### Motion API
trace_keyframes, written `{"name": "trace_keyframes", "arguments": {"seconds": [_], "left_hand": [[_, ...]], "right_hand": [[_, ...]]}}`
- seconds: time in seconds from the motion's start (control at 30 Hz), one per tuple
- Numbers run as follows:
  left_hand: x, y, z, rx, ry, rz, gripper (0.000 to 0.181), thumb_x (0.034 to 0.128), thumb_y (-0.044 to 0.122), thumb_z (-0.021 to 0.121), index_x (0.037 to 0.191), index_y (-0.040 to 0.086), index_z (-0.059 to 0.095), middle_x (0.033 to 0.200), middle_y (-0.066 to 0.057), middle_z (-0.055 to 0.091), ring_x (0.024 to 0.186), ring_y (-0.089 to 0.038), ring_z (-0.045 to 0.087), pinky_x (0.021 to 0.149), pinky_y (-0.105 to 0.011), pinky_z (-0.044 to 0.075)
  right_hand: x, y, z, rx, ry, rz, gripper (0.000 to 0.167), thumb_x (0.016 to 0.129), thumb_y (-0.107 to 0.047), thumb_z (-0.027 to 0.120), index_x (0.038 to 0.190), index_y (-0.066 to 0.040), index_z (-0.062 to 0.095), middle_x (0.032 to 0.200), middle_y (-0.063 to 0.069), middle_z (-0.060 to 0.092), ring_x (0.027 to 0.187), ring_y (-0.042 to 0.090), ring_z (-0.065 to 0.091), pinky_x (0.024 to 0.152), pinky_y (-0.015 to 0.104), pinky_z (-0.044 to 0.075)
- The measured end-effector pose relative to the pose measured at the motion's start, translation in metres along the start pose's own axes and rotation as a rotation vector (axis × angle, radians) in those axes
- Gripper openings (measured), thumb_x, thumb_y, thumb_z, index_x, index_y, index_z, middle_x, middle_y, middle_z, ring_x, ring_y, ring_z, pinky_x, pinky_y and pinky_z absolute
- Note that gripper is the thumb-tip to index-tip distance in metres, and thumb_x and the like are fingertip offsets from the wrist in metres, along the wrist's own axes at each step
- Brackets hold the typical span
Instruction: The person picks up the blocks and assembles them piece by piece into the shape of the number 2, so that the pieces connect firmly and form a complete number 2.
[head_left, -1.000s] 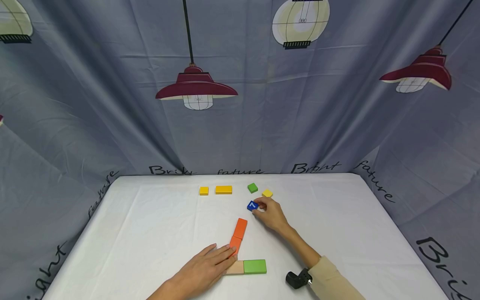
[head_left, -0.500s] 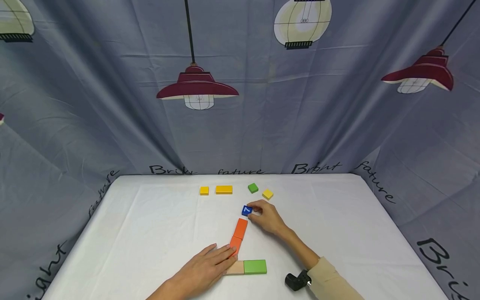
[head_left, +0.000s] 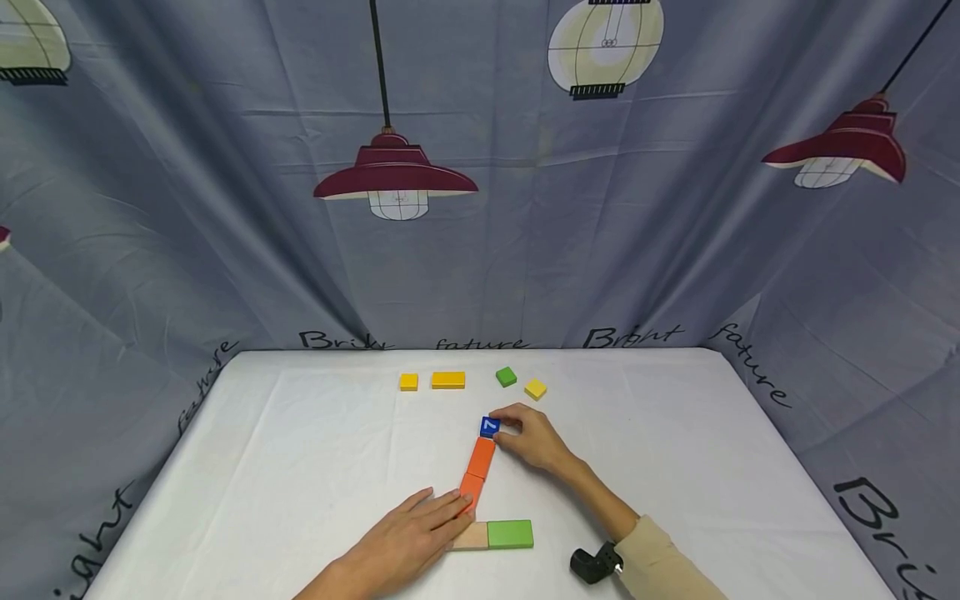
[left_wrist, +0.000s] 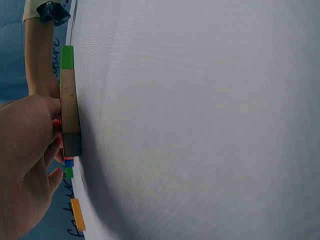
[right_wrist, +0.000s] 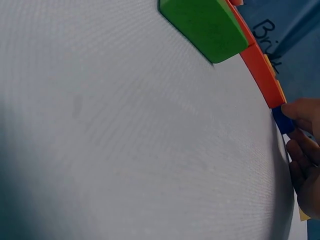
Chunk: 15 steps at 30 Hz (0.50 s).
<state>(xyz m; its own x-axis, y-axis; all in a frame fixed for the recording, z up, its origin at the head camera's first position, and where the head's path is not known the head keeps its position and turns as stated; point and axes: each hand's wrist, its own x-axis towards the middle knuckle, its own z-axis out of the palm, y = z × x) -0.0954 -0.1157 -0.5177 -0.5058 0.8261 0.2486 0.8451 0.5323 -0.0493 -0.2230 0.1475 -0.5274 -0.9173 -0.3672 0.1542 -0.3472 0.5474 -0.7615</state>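
The right hand [head_left: 534, 437] pinches a small blue block [head_left: 489, 427] marked 7 between thumb and finger. This block stands at the far end of two orange blocks [head_left: 482, 457] laid end to end in a slanting line; in the right wrist view the blue block [right_wrist: 283, 120] meets the orange one [right_wrist: 263, 75]. Fingers fairly straight, the left hand [head_left: 405, 537] rests on the near orange block and on a plain wooden block [head_left: 471, 536]. A green block [head_left: 510, 533] adjoins the wooden one on its right. The left wrist view shows the wooden block [left_wrist: 70, 107] beside the palm.
Along the far part of the white table [head_left: 300, 450] lie a small yellow block [head_left: 408, 382], a longer yellow block [head_left: 447, 380], a small green block [head_left: 506, 377] and a pale yellow block [head_left: 536, 389]. A black device [head_left: 592, 565] sits by the right sleeve. A patterned curtain hangs behind.
The right hand has brought the blue block left and nearer, turning it, up to the far end of the orange blocks. The left hand has stayed in place.
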Motion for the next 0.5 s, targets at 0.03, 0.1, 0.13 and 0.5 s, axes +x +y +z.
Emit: {"name": "trace_keyframes", "arguments": {"seconds": [0.03, 0.1, 0.13, 0.5], "left_hand": [[0.0001, -0.0001, 0.0004, 0.0, 0.002, 0.002, 0.042, 0.1023, 0.027, 0.058, 0.142, 0.014, 0.057, 0.15, -0.001, 0.048, 0.138, -0.016, 0.043, 0.106, -0.043, 0.042], [0.0002, -0.0001, 0.0009, 0.003, 0.01, 0.006, 0.042, 0.102, 0.027, 0.059, 0.142, 0.014, 0.058, 0.15, -0.002, 0.048, 0.138, -0.016, 0.043, 0.106, -0.043, 0.043], [0.0002, -0.0002, 0.0011, 0.003, 0.012, 0.007, 0.042, 0.1018, 0.027, 0.059, 0.142, 0.014, 0.058, 0.15, -0.002, 0.049, 0.138, -0.016, 0.043, 0.106, -0.043, 0.043], [-0.0001, 0.0001, 0.001, -0.018, -0.011, -0.004, 0.042, 0.1027, 0.027, 0.057, 0.142, 0.014, 0.057, 0.151, -0.002, 0.047, 0.138, -0.016, 0.042, 0.106, -0.043, 0.042]], "right_hand": [[-0.0003, -0.0004, -0.0003, 0.002, -0.004, -0.002, 0.03, 0.087, -0.006, 0.076, 0.116, -0.006, 0.073, 0.114, 0.006, 0.068, 0.105, 0.022, 0.063, 0.095, 0.043, 0.051], [-0.0008, -0.0007, -0.0006, -0.001, -0.013, -0.009, 0.03, 0.087, -0.006, 0.075, 0.117, -0.006, 0.072, 0.114, 0.006, 0.068, 0.106, 0.023, 0.063, 0.095, 0.044, 0.051], [-0.001, -0.0011, -0.0008, 0.001, -0.017, -0.011, 0.03, 0.087, -0.006, 0.075, 0.117, -0.006, 0.072, 0.115, 0.006, 0.068, 0.107, 0.023, 0.063, 0.096, 0.043, 0.05], [-0.0005, 0.0007, -0.0007, 0.013, -0.037, -0.019, 0.031, 0.087, -0.005, 0.075, 0.118, -0.006, 0.072, 0.114, 0.005, 0.067, 0.106, 0.022, 0.062, 0.096, 0.043, 0.05]]}}
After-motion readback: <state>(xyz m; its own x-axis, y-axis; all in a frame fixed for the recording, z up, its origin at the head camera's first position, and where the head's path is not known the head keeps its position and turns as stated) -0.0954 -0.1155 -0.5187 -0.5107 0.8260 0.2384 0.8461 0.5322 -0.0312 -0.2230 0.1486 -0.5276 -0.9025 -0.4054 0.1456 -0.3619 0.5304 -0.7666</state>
